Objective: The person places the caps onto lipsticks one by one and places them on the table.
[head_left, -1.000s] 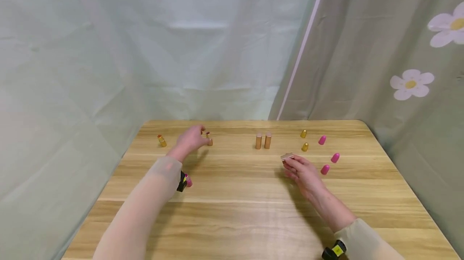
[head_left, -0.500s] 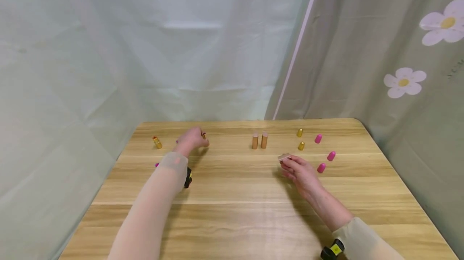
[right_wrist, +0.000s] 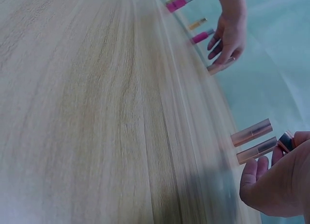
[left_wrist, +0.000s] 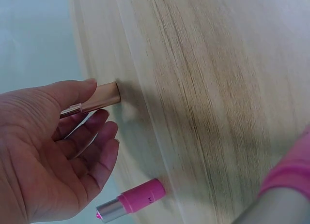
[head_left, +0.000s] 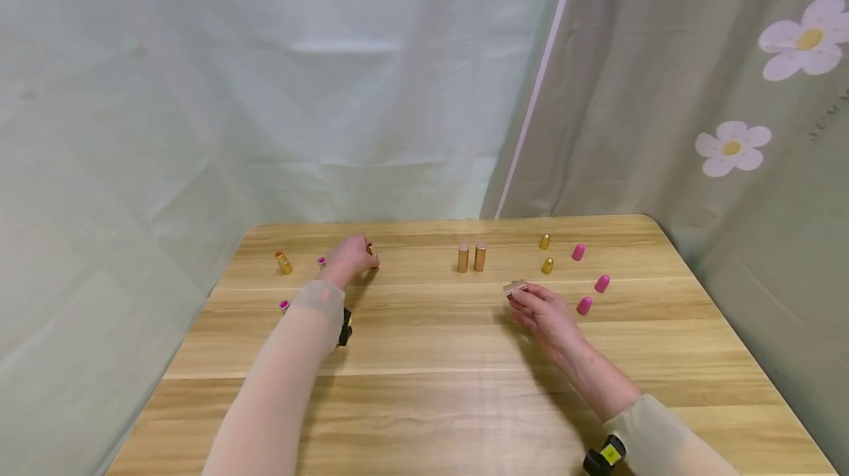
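Note:
My left hand (head_left: 348, 256) pinches a rose-gold lipstick (left_wrist: 101, 97) near the table's far left side; its base stands on the wood, and the fingers hide its upper part. A pink lipstick with a silver collar (left_wrist: 143, 196) stands beside that hand, apart from it. My right hand (head_left: 547, 317) holds a short rose-gold tube (head_left: 514, 288), seemingly a lipstick cap, tilted above the table right of centre. Behind it, two rose-gold tubes (head_left: 463, 258) stand upright side by side.
Bullet-shaped gold caps (head_left: 547, 266) and several pink caps (head_left: 602, 284) stand at the right. A gold lipstick (head_left: 284, 263) is at the far left, with another pink lipstick (head_left: 284, 306) partly behind the left sleeve. A curtain (head_left: 371, 93) hangs behind the table (head_left: 424, 417).
The left thumb and fingers have closed on the rose-gold lipstick, which they were beside. My right hand keeps holding its tube nearly still. The head view has shifted slightly.

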The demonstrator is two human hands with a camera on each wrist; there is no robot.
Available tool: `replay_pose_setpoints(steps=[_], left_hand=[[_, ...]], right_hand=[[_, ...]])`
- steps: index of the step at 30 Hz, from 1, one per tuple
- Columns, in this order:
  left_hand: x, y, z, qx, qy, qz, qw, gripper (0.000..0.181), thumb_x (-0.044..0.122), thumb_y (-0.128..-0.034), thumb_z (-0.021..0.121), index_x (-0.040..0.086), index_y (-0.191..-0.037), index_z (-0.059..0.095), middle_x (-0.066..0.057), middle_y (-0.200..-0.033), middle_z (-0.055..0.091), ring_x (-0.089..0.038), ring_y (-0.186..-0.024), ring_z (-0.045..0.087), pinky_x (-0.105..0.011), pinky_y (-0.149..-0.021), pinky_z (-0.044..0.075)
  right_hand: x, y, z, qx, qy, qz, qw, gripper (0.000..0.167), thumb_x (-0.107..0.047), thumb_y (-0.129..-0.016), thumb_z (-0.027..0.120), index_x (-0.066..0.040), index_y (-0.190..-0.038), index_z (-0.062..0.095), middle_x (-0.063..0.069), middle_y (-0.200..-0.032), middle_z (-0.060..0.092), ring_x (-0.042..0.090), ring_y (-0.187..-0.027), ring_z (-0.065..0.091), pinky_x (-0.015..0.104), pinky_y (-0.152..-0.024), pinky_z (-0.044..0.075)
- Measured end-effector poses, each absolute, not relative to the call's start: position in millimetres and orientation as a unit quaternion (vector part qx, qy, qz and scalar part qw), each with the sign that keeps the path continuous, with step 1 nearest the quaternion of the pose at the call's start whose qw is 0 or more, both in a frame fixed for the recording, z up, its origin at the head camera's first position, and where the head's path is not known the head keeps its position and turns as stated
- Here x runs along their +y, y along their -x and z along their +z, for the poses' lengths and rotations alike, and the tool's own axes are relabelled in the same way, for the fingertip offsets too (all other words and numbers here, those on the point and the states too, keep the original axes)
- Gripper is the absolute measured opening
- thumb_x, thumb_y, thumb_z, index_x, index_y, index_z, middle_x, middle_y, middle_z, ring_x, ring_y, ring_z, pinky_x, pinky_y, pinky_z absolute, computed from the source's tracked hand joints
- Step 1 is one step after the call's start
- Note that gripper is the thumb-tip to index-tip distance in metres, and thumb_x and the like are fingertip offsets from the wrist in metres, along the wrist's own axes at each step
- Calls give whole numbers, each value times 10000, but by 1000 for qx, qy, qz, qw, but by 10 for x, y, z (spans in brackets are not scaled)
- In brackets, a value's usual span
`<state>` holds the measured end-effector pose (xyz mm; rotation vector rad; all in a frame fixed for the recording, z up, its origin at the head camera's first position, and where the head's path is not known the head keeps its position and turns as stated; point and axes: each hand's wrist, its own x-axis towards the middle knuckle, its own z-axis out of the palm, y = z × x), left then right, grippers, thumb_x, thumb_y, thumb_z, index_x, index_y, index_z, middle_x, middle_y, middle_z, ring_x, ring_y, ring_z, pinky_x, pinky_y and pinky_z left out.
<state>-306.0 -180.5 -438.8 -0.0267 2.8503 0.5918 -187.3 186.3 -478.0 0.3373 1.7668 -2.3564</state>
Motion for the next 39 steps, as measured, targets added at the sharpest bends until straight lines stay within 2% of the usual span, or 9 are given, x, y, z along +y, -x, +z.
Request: replay_pose_setpoints(steps=[1, 4, 9, 14, 18, 23, 31, 39], left_hand=[[-1809, 3061, -4384, 973, 10, 202, 113, 231, 244, -951, 664, 70, -1057, 556, -99, -1030, 601, -258, -845, 515, -577, -910, 460], [-1792, 3071, -4363, 972, 6, 204, 114, 186, 218, -934, 644, 77, -1016, 552, -93, -1004, 589, -243, -812, 505, -435, -750, 436], [-1654, 3094, -4270, 969, -37, 222, 106, 104, 156, -894, 605, 110, -880, 513, -50, -842, 516, -199, -711, 458, -345, -638, 379], [-1382, 3023, -4178, 957, -99, 264, 73, 116, 125, -860, 627, 115, -855, 512, -30, -797, 515, -183, -705, 455, -332, -646, 386], [-1116, 2823, -4125, 951, -127, 273, 64, 139, 156, -871, 684, 111, -932, 567, -33, -887, 605, -186, -763, 536, -335, -682, 452], [-874, 2506, -4119, 953, -162, 251, 54, 170, 202, -867, 754, 148, -951, 616, 14, -946, 653, -159, -798, 580, -336, -710, 490], [-840, 2062, -4442, 942, -212, 253, 68, 214, 218, -844, 817, 161, -946, 638, 44, -913, 650, -107, -769, 571, -303, -691, 506], [-894, 1989, -4704, 942, -208, 258, 58, 204, 232, -854, 807, 167, -955, 642, 83, -876, 632, -85, -771, 576, -285, -693, 510]], right_hand=[[1861, 1876, -4781, 594, -113, -792, 89, 226, -101, -1024, 624, -17, -1226, 567, -60, -979, 704, 152, -1066, 667, 433, -1082, 455], [1861, 1884, -4779, 594, -114, -792, 90, 202, -98, -1025, 618, -27, -1209, 574, -60, -976, 703, 150, -1059, 665, 437, -1083, 453], [1879, 1907, -4774, 596, -112, -790, 87, 174, -98, -1023, 621, -34, -1181, 585, -56, -972, 697, 150, -1048, 663, 430, -1073, 462], [1900, 1928, -4773, 601, -107, -788, 82, 184, -106, -1020, 633, -28, -1182, 591, -52, -981, 694, 145, -1042, 658, 421, -1061, 473], [1927, 1933, -4767, 606, -105, -785, 76, 209, -101, -1023, 628, -13, -1202, 567, -53, -993, 685, 117, -1022, 659, 419, -1057, 478], [1954, 1929, -4759, 606, -103, -786, 71, 195, -101, -1020, 633, -18, -1190, 584, -59, -996, 685, 82, -988, 661, 422, -1057, 477], [1990, 1919, -4778, 604, -99, -787, 75, 207, -86, -1015, 640, -5, -1200, 594, -43, -995, 683, 106, -994, 659, 408, -1049, 486], [2000, 1905, -4758, 618, -97, -775, 83, 245, -101, -1015, 644, 4, -1230, 592, -46, -1009, 690, 109, -1009, 664, 391, -1035, 496]])
